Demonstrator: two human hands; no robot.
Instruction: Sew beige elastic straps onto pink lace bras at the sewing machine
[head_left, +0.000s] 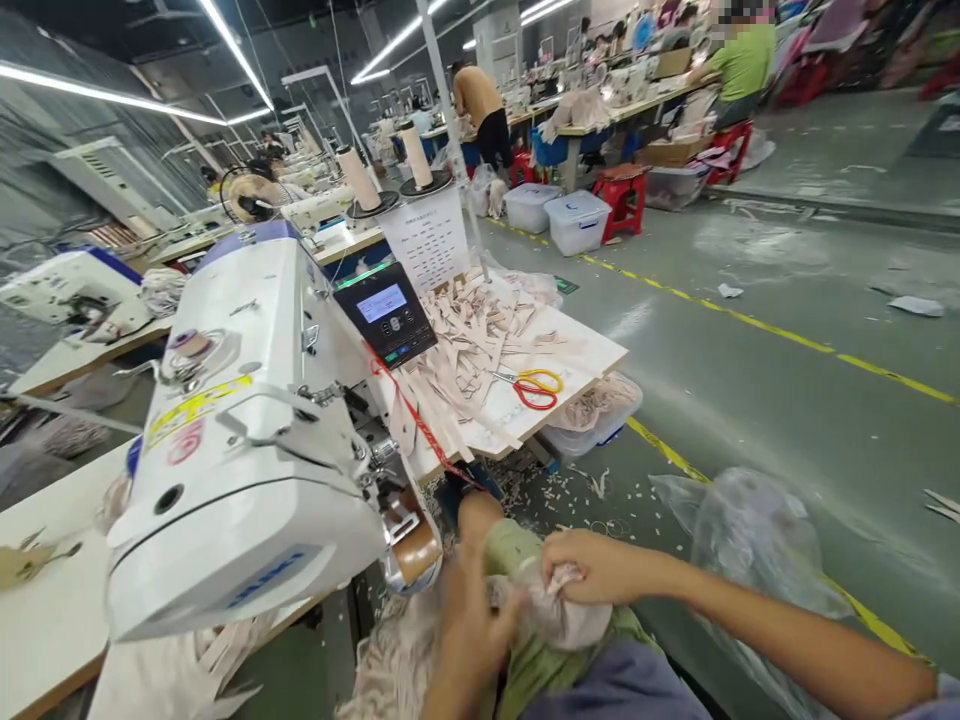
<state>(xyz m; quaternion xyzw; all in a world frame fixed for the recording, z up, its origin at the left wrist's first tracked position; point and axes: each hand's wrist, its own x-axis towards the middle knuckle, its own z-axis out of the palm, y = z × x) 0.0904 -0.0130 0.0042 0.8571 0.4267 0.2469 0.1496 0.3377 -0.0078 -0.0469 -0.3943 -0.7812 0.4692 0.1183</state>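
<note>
My right hand (581, 568) is closed around a bunched piece of pale beige fabric (574, 625) above my lap. Just left of it, my left hand (476, 625) is blurred by motion, its thumb and fingers apart beside the fabric; I make out nothing held in it. Below and to the left hangs a heap of pale fabric strips (394, 650). A white sewing machine (255, 480) stands to the left of my hands, its rounded arm end (412, 550) close to my left hand.
Loose strips (480, 330) cover part of the machine table (585, 345), where scissors (536, 388) with red and yellow handles lie. A control panel (386, 312) faces me. A plastic bin (592, 415) stands beneath the table edge. At right, a clear plastic bag (757, 540) lies on the floor.
</note>
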